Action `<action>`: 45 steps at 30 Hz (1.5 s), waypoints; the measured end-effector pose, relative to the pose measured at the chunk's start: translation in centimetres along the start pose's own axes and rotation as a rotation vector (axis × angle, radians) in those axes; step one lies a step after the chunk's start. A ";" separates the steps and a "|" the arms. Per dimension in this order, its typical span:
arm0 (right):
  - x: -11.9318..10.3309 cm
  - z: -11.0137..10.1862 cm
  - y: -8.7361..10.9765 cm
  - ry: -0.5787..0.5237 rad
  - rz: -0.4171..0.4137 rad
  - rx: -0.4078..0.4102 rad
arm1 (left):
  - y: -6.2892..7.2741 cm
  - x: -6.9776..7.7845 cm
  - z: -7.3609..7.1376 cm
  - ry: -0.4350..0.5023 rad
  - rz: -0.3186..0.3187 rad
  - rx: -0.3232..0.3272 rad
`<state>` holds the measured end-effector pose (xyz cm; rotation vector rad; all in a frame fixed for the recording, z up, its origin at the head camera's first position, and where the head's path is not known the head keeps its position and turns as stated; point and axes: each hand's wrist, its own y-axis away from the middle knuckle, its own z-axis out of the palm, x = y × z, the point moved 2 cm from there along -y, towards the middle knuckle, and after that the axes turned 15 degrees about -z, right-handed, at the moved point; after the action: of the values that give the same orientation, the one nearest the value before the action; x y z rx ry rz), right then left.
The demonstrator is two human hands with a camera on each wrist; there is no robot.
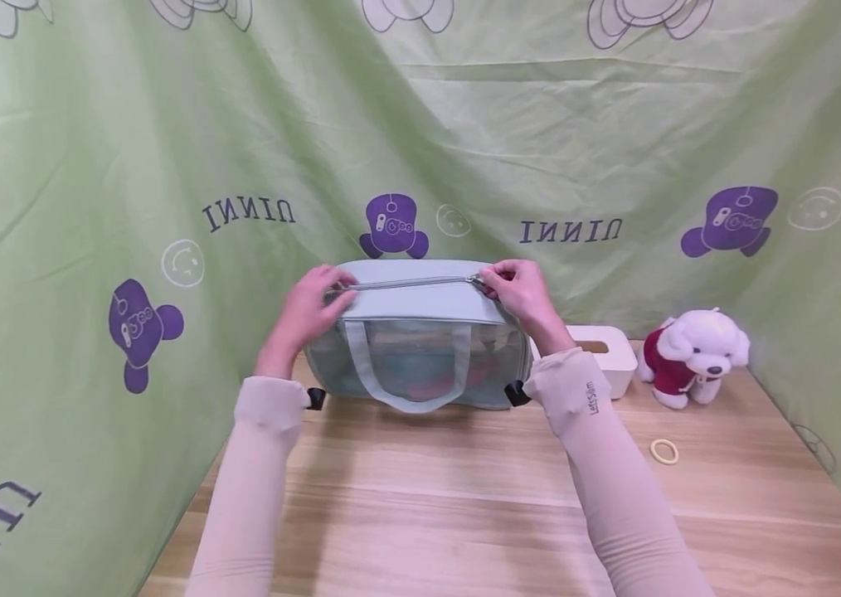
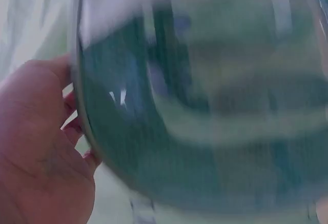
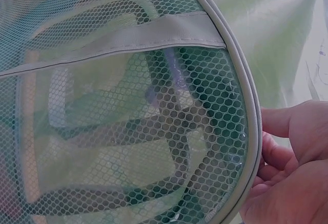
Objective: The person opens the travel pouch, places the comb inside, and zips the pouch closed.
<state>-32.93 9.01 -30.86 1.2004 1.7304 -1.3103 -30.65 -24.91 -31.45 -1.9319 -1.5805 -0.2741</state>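
Note:
A pale green bag with see-through sides and a front strap handle stands upright. Its zipper runs along the top. My left hand grips the top left end of the bag, thumb and fingers on either side of the zipper line. At the other end, my right hand pinches the zipper pull. In the left wrist view, the left hand has its fingers partly hidden behind the bag's edge. The right wrist view shows mesh on the bag's side and the right hand beside its piped rim.
Right of the bag stand a white tissue box and a white plush dog in red clothing. A pale yellow ring lies on the wooden table. Green printed cloth hangs behind and along both sides.

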 end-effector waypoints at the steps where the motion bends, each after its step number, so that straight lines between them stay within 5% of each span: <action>1: 0.0 0.0 -0.1 0.004 0.000 0.002 | 0.0 1.0 0.5 -0.001 0.039 0.001; 7: 0.2 -0.1 -0.2 0.001 -0.001 0.008 | 0.7 5.9 4.4 -0.042 0.262 0.017; 12: 0.5 0.0 -0.2 -0.005 -0.006 0.018 | 0.8 7.4 6.4 -0.037 0.384 0.101; 20: 0.5 0.2 -0.1 -0.038 -0.005 0.002 | 1.1 7.0 6.7 -0.041 0.370 0.179; 34: 2.5 -2.9 1.1 -0.047 0.031 0.028 | 1.2 7.2 7.3 -0.019 0.396 0.199; 45: 4.0 -3.3 1.7 -0.056 0.054 0.011 | 1.4 5.7 6.3 -0.017 0.358 0.209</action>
<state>-32.77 13.42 -34.01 1.1969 1.6417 -1.3102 -29.25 -16.78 -33.83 -2.0072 -1.1904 0.0551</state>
